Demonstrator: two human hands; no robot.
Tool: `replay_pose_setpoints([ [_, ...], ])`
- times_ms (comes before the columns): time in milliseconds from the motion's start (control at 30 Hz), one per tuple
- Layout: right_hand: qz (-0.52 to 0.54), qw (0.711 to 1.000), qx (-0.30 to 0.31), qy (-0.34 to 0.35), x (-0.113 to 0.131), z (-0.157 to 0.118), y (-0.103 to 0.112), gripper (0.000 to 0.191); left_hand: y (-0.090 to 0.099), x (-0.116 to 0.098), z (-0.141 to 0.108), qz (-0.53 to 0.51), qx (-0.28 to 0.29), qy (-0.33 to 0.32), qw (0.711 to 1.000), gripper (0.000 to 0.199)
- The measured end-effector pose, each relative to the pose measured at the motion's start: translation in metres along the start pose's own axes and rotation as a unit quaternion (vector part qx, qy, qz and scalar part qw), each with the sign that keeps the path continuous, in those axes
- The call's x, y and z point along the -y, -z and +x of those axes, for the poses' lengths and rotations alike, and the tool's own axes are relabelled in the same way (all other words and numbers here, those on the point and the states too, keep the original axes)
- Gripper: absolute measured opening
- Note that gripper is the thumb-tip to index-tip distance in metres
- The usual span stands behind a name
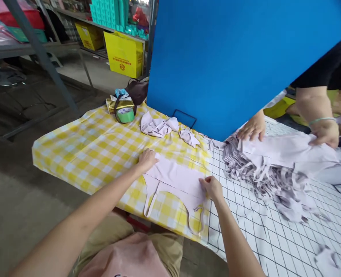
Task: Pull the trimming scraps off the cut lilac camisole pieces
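Note:
A pale lilac camisole (177,177) lies flat on the table, its thin straps pointing towards me. My left hand (148,160) grips its left side near the far corner, fingers closed and partly turned out of sight. At the opposite side, my right hand (213,187) pinches the edge of the fabric between thumb and fingers. Just beyond the camisole are a crumpled lilac piece (155,126) and a smaller lilac piece (189,137).
A yellow checked cloth (80,142) covers the table's left part. Tape rolls (125,114) sit at its far edge. A tall blue panel (216,65) rises behind. To the right, a co-worker's hands (253,126) rest on a heap of lilac garments (288,152) over white grid cloth (245,227).

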State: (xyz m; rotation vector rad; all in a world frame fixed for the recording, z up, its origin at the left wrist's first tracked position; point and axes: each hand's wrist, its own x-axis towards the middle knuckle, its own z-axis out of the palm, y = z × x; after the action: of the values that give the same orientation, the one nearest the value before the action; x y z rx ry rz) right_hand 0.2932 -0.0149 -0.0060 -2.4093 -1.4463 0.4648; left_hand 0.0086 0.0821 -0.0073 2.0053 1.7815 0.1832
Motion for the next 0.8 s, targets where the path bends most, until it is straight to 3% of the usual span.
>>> replay_pose_setpoints([
  [167,0.041,0.997,0.053,0.032,0.011,0.006,0.011,0.022,0.008,0.002,0.011,0.002,0.028,-0.036,0.999,0.01],
  [300,0.057,0.996,0.044,0.046,0.013,0.006,0.029,0.02,0.017,0.003,0.013,0.014,0.0,-0.046,0.999,0.014],
  [400,0.039,0.996,0.052,0.055,0.011,-0.006,0.036,0.014,0.015,-0.002,0.004,0.023,-0.042,-0.07,0.996,0.027],
  [500,0.023,0.988,0.113,0.098,0.005,-0.035,0.035,0.007,0.004,-0.014,-0.012,0.013,-0.064,-0.136,0.988,0.031],
  [600,0.014,0.973,0.171,0.156,-0.003,-0.071,0.027,0.007,-0.014,-0.032,-0.03,-0.014,-0.028,-0.244,0.969,0.019],
  [800,-0.008,0.978,0.122,0.17,-0.014,-0.106,0.008,0.01,-0.051,-0.075,-0.066,-0.135,0.059,-0.374,0.916,0.018],
])
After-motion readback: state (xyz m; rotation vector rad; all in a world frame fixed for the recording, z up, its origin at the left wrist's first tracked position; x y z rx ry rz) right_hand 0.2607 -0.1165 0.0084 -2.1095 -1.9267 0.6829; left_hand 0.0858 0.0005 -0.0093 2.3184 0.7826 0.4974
